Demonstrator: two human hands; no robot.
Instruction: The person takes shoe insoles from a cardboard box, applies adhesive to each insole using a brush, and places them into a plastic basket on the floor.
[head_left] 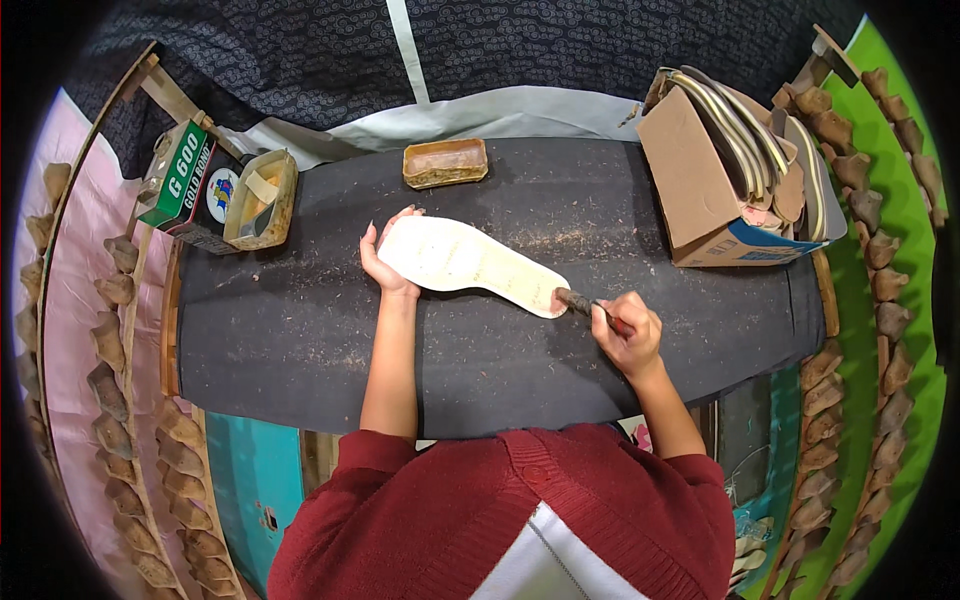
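A cream-coloured shoe insole lies in the air or just over the dark tabletop; I cannot tell the exact gap. My left hand grips its wide left end, thumb at the near edge and fingertips showing at the far edge. In my right hand is a brush with a dark, crusted head and a reddish handle, the fingers closed around it. The brush head touches the insole's narrow right end, where a brownish patch shows on the surface.
A shallow yellowish tray stands at the far middle of the dark table. At the left are a green-and-black can and a tub with a flat piece inside. A cardboard box of soles stands right. Shoe lasts line side racks.
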